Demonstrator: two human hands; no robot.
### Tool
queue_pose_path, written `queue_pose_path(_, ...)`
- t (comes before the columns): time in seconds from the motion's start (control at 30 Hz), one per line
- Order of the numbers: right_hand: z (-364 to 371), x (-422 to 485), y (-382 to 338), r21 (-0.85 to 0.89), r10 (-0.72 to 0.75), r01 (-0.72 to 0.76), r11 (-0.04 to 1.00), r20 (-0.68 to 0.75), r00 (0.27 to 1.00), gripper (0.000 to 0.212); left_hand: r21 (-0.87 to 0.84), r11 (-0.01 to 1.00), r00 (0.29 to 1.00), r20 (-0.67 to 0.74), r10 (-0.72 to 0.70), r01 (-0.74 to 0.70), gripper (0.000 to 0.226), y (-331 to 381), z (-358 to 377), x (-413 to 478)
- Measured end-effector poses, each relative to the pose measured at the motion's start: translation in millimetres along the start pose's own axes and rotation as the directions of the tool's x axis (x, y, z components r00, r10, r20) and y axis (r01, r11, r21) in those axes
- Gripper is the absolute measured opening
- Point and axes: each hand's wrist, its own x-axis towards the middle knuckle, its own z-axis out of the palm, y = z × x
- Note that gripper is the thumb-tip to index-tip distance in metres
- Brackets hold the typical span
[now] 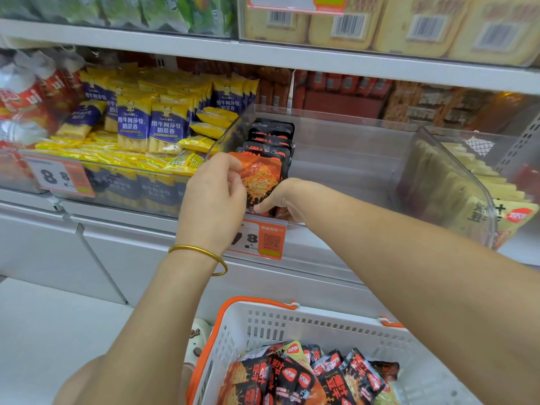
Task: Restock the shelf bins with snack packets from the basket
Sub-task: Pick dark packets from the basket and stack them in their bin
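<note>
Packet stands upright at the front-left corner of the clear bin, touching the front of a row of the same black-and-orange packets that runs back along the bin's left wall. The rest of the bin, out to its right wall, looks bare.

Left hand has its fingers curled and pinches the packet's left edge near the top. Right hand is at the packet's bottom edge with the thumb on the front face. Its other fingers are hidden behind, so this is probably a pinch.

Basket is below the shelf front, with more packets heaped loose in it.

Handling, judged:
- The packet is a light, flat foil pouch with a glossy, slippery film.
- It is soft-walled and flexes, so it will flop or lean unless braced against the row.
- The contents look like thin dried sheets and may crack if squeezed at the middle.
- Best hold is on the sealed edges, top and bottom or side, not the belly.
- Seat the bottom edge on the bin floor first, then let go of the top.

Price tag hangs on the shelf's front edge just under the hands.
</note>
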Motion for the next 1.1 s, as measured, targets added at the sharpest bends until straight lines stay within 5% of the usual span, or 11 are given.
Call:
queue_pose_path(0.4, -1.6, -5.1, 3.5, 0.179, 0.031, -0.024, 0.984, -0.035, 0.999, 0.044, -0.197, 0.980, 0.992, -0.118, -0.035, 0.011, 0.027, 8.8, -10.2, -4.2)
queue_pose_path(0.73, -10.1, -5.0, 1.5, 0.291, 0.093, -0.042, 0.956, -0.163, 0.982, 0.044, -0.179, 0.984, 0.991, -0.133, -0.002, -0.022, 0.028, 4.5, -10.4, -3.5)
queue_pose_path(0.9, -17.5, -9.1, 9.5, 0.364, 0.029, 0.036, 0.931, -0.172, 0.985, 0.036, 0.195, 0.955, 0.975, 0.015, 0.223, -0.222, 0.030, 7.6, -10.1, 15.7)
queue_pose_path(1.0, -16.0, -7.5, 14.0, 0.348, 0.029, 0.024, 0.937, -0.146, 0.989, 0.038, 0.450, 0.838, 0.945, 0.251, 0.212, -0.308, 0.035, 18.9, -0.8, 35.2)
queue_pose_path(1.1, -14.3, -2.2, 16.1, 0.312, 0.042, 0.001, 0.950, -0.131, 0.991, 0.050, 0.582, 0.717, 0.916, 0.342, 0.211, -0.383, 0.033, 24.4, 8.1, 46.1)
